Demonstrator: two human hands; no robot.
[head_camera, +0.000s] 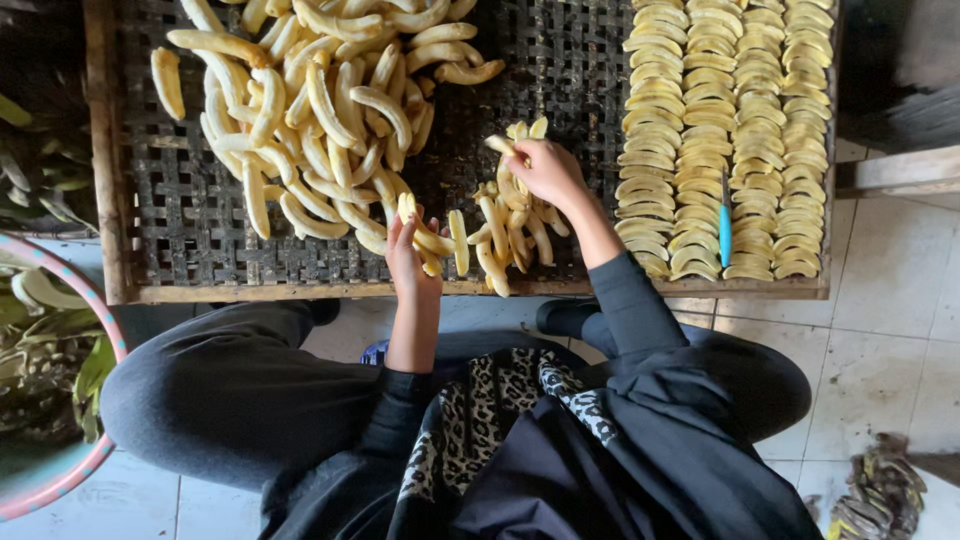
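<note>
Left hand (405, 250): fingers closed around one peeled banana (420, 228), held over the near edge of the woven drying tray (180, 225).

Right hand (545, 170): curled shut on a few banana slices (520, 135), just above a small loose heap of slices (505, 235) lying on the tray between the two hands.

Woven drying tray: dark lattice in a wooden frame, resting low before the seated person. Contents, left to right:
- large pile of whole peeled bananas (320, 110), pale yellow, filling the far left half;
- the small heap of cut slices near the middle;
- neat overlapping rows of slices (720, 130), several columns running far to near, on the right;
- a blue-handled knife (725, 225), lying on those rows near the tray's near edge.

Round basin with pink rim (100, 330): at the left edge, holding green and yellow peels; partly out of view.

Tiled floor (890, 330): pale, under the person's dark-trousered knees. A heap of dark peel scraps (880, 495) lies at near right.
</note>
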